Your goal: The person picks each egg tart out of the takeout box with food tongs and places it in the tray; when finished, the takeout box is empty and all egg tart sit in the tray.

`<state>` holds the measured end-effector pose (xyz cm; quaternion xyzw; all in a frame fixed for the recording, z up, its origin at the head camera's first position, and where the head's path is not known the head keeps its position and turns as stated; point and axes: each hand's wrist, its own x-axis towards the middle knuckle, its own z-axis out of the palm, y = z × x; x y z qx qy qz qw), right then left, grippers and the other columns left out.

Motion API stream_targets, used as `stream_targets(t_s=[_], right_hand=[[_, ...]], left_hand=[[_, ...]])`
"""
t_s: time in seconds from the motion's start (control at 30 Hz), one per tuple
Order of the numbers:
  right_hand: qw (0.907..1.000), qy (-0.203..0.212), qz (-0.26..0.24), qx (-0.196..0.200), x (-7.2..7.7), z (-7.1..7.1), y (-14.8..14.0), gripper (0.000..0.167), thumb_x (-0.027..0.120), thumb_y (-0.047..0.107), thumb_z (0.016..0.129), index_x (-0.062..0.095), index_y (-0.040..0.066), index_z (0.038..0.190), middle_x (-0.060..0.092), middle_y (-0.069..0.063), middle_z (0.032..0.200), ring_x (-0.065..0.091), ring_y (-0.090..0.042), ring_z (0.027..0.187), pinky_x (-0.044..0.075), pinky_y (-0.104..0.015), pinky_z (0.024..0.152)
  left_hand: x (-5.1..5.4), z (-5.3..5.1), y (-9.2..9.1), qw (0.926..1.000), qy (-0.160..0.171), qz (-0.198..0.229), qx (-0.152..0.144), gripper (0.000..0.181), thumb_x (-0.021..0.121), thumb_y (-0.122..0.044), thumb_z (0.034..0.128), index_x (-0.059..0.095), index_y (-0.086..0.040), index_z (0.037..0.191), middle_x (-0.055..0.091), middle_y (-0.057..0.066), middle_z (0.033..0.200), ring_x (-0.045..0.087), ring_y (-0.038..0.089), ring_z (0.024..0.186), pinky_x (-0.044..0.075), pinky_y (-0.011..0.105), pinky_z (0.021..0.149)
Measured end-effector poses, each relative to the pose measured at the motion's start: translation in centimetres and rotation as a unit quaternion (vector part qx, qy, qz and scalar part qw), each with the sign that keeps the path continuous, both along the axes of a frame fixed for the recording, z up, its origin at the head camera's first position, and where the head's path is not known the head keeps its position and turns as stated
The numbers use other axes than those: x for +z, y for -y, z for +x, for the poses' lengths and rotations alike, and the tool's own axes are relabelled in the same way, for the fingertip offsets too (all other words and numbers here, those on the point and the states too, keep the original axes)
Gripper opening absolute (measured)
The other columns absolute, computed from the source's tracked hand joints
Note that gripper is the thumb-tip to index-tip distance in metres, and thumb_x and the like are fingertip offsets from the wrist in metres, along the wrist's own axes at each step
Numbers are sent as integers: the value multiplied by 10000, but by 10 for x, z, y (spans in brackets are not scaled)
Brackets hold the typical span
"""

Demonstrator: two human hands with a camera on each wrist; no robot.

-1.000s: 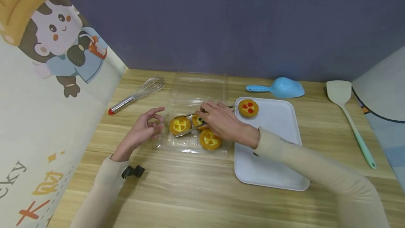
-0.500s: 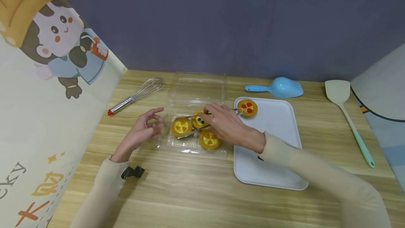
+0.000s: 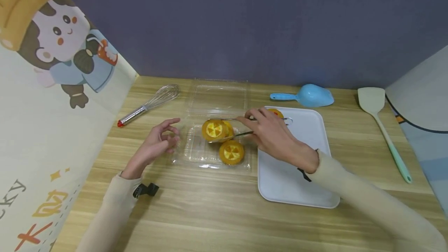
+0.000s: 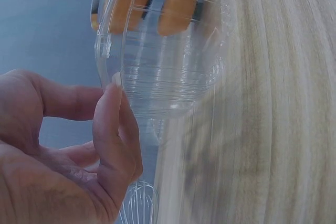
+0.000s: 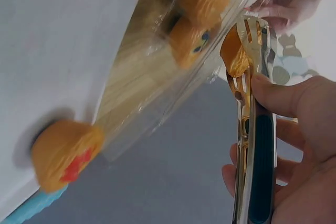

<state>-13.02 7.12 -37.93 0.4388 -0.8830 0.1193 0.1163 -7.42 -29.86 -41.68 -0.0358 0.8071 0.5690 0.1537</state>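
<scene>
Gripped in the person's right hand [image 3: 271, 132], the tongs [image 3: 240, 134] had their tips closed on a wedge-patterned tart [image 3: 212, 130], as I saw on the head feed. That forearm slanted in from the near right across the white tray [image 3: 297, 189]; the hand sat back upward over the tray's far left corner, covering part of a red-topped tart [image 3: 275, 112]. The gripped tart hung over the clear box [image 3: 196, 151] beside the tray's left edge and hid part of a second tart [image 3: 229, 126]; a third tart [image 3: 232, 152] lay toward the box's near right corner. The left forearm reached in over the desk [image 3: 196, 213] from its near left, and the left hand [image 3: 159, 139] stood at the box's left edge, fingers loosely bent.

On the left wrist feed I had a fingertip right at the box's rim, but couldn't tell whether it touched.

From the right wrist I saw the thumb pressing one arm of the tongs, other fingers behind, the slotted tips holding the tart apart from two inside the box.
</scene>
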Motion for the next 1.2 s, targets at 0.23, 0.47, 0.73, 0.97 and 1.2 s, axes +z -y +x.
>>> stream_targets(t_s=[0.23,0.47,0.73,0.97,1.2], right_hand=[[9994,-137,-80,-296,4,0,-32,519,839,150,882,667,154,1372,633,-105,1207,606,-318,1016,572,-433,773],[9964,-380,-250,-709,4,-1,-64,504,881,176,833,700,125,1300,641,-120,1170,618,-344,1023,586,-456,711],[9919,-552,-221,-1119,4,0,-105,528,888,121,808,700,87,1301,631,-154,1153,588,-352,919,539,-452,657],[9867,-709,-133,-1454,1,0,-149,566,904,96,762,701,70,1289,619,-193,1127,597,-401,908,530,-513,656],[9831,-647,68,-1710,-9,1,-186,551,892,92,767,699,66,1282,629,-204,1097,615,-445,940,519,-522,626]], left_hand=[[-1,0,0,10000,9,-17,-29,733,575,68,957,304,-59,1626,494,245,1286,565,77,762,580,244,600],[-2,-1,1,10000,11,-16,-10,718,576,61,961,322,-67,1620,488,245,1291,580,81,763,589,252,605],[-2,0,-2,10000,4,-10,-17,721,569,78,960,314,-57,1621,493,238,1279,588,80,774,588,251,606],[-1,0,-3,10000,62,12,-36,732,574,67,968,296,-68,1632,484,234,1282,581,80,787,591,255,608],[1,-1,-5,10000,57,-69,-2,721,576,52,978,300,-74,1632,480,234,1293,569,67,777,579,230,603]])
